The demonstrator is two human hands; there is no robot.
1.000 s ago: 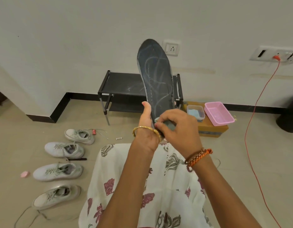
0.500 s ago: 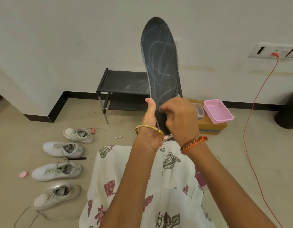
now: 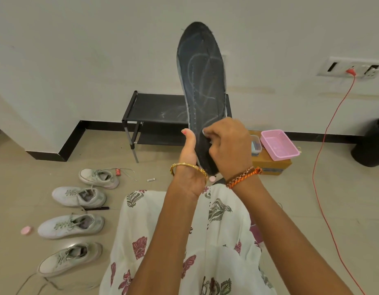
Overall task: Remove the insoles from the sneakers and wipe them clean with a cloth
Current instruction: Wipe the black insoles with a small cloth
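Note:
A dark grey insole (image 3: 202,81) stands upright in front of me, toe end up, with pale streaks on its face. My left hand (image 3: 189,165) grips its heel end from the left, thumb lying up along the edge. My right hand (image 3: 228,145) curls its fingers round the insole's right edge just above the heel, fingertips on the face. I see no cloth in either hand. Several pale sneakers (image 3: 71,225) lie in a column on the floor at my left, laces loose.
A black shoe rack (image 3: 154,107) stands against the wall behind the insole. To its right a cardboard box (image 3: 269,165) carries a pink tray (image 3: 278,143) and a clear tub (image 3: 256,143) with something blue inside. A red cable (image 3: 324,135) hangs from the wall socket. A black bin (image 3: 373,141) stands far right.
Both hands have raised the insole higher. My right hand has slid up from the heel end along the insole's lower part.

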